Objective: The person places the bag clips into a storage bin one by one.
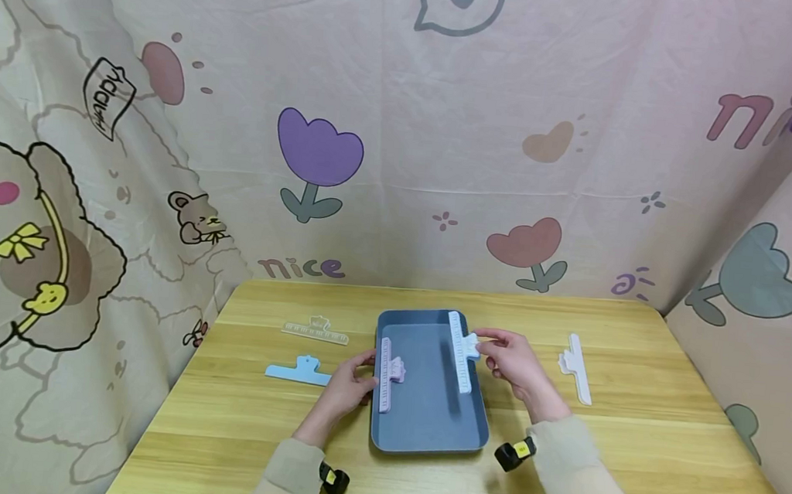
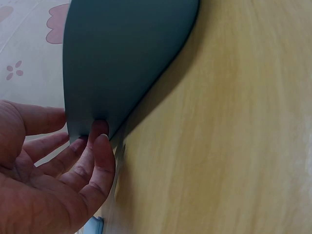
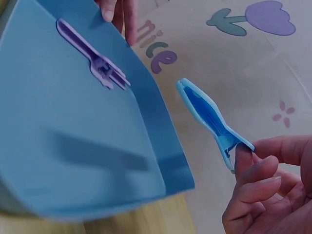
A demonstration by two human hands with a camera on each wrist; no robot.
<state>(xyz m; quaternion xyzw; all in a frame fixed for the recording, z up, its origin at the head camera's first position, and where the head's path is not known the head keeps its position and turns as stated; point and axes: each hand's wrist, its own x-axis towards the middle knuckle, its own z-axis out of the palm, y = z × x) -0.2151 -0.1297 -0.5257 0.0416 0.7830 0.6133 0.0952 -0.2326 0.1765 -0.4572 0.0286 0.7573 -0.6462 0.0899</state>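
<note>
The light-blue clip point(image 1: 460, 353), pinched at its handle by the right hand point(image 1: 514, 362) above the tray's point(image 1: 426, 429) right side, could swivel on that one-ended hold and strike it; whether the left hand point(image 1: 348, 389), touching its left side, grips cannot be told.

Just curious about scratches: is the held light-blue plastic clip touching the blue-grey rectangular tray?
Apart: the right wrist view shows pale printed curtain between clip and tray.
</note>
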